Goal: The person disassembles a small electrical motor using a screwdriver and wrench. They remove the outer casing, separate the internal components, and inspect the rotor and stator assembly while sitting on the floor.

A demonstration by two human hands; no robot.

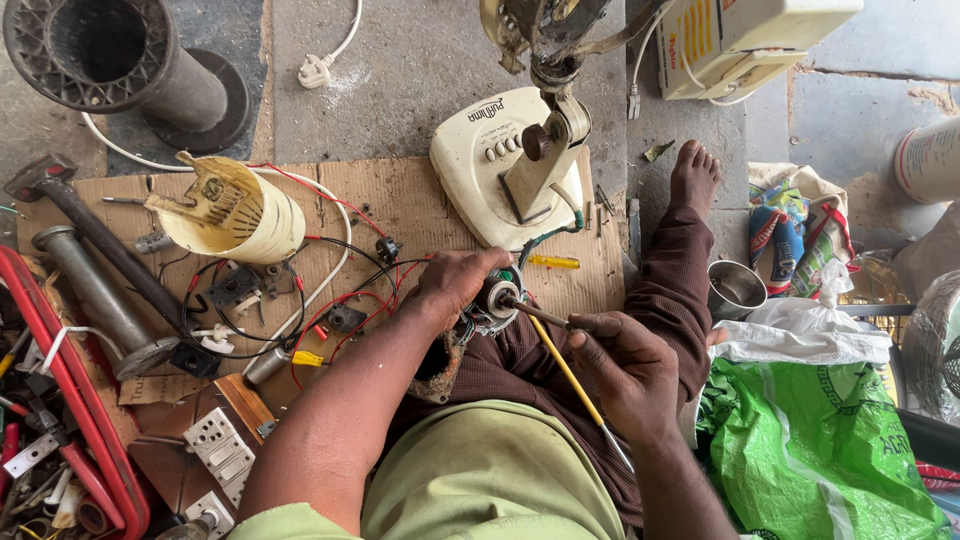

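My left hand (455,282) grips a small round fan motor (495,297) with wound coils, held over my lap. My right hand (625,362) holds a thin tool with a yellow shaft (565,368), its dark metal tip touching the middle of the motor. A cream table-fan base (470,165) with push buttons and an upright neck stands just beyond the motor on the cardboard sheet (400,195). Red and black wires (345,300) trail from the motor to the left.
A cream motor cover (235,215), metal pipes (95,290), a wall switch plate (222,450) and small parts lie left. A red tool tray (60,400) is far left. A yellow screwdriver (552,262), steel cup (737,287) and green bag (810,450) lie right. My bare foot (694,178) rests ahead.
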